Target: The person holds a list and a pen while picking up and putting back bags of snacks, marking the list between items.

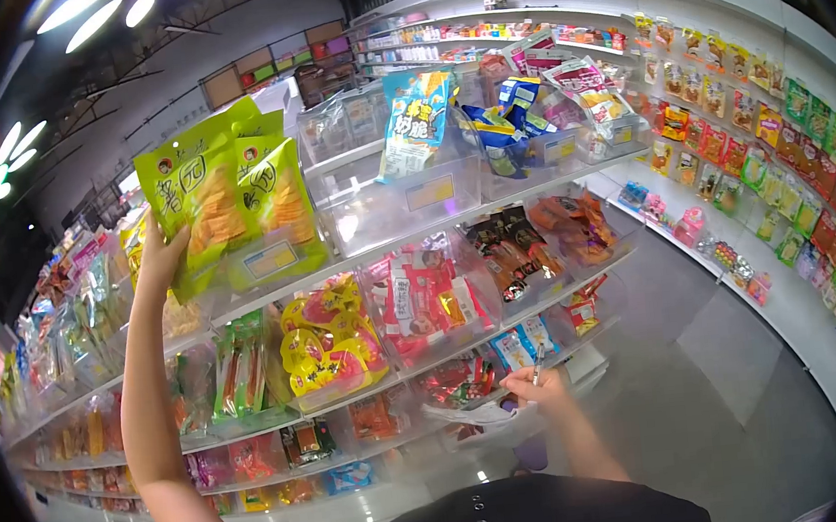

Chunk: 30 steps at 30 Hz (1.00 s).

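On the top shelf at the left, my left hand (167, 251) is closed on the left edge of a green snack bag (199, 206) with a picture of chips. Another green bag (278, 199) stands right beside it in a clear bin with a price label (271, 262). Lower and to the right, my right hand (538, 387) pinches a slim, pen-like object (538, 362) in front of the lower shelves. Near that hand are a blue and white packet (522, 343) and a bin of red packets (458, 382). A blue snack bag (415, 117) stands upright in a clear bin right of the green bags.
Yellow packets (331, 343), pink packets (421, 300) and dark packets (512, 253) fill bins on the middle shelf. Across the grey floor (697, 376) at the right, a white wall display (717, 46) holds hanging snack packets. More shelved bags (84, 310) extend left.
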Each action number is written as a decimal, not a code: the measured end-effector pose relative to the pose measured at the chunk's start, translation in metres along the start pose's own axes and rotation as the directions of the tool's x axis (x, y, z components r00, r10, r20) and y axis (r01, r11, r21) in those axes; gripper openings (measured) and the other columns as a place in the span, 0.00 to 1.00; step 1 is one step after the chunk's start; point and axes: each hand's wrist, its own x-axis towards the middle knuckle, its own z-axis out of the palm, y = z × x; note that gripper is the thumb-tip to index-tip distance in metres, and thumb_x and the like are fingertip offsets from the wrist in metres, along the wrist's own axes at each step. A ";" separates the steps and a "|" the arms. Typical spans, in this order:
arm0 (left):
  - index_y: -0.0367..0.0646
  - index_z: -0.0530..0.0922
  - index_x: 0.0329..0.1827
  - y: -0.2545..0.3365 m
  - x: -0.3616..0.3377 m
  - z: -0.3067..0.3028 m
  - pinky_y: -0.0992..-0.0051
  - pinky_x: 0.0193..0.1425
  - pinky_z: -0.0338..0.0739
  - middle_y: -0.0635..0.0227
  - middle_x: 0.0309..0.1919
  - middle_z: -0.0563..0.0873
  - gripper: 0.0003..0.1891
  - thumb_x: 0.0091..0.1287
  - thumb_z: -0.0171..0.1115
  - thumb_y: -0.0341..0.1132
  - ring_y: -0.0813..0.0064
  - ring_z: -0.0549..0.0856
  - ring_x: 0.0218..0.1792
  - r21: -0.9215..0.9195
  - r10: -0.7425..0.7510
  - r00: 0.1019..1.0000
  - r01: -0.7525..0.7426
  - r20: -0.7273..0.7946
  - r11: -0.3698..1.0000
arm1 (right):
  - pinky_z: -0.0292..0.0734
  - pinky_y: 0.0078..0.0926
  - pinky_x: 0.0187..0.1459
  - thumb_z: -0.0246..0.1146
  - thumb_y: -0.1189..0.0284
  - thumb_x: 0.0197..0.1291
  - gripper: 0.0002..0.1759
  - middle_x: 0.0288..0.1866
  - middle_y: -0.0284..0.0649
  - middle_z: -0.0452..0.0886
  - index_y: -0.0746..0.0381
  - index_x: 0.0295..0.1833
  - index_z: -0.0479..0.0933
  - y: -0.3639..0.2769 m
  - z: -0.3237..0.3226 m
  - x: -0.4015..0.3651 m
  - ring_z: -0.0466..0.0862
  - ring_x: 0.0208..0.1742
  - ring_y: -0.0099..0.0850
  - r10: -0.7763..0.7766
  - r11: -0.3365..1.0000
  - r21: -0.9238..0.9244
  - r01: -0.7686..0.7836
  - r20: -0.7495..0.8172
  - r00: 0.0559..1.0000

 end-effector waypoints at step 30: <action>0.43 0.61 0.67 0.088 -0.113 0.058 0.55 0.64 0.64 0.47 0.60 0.69 0.40 0.54 0.68 0.49 0.48 0.70 0.60 0.009 0.651 0.748 -0.657 0.129 0.754 | 0.61 0.17 0.15 0.61 0.80 0.50 0.14 0.23 0.39 0.76 0.73 0.44 0.71 -0.026 0.154 0.048 0.67 0.12 0.21 -0.322 0.945 0.079 0.318 0.045 0.946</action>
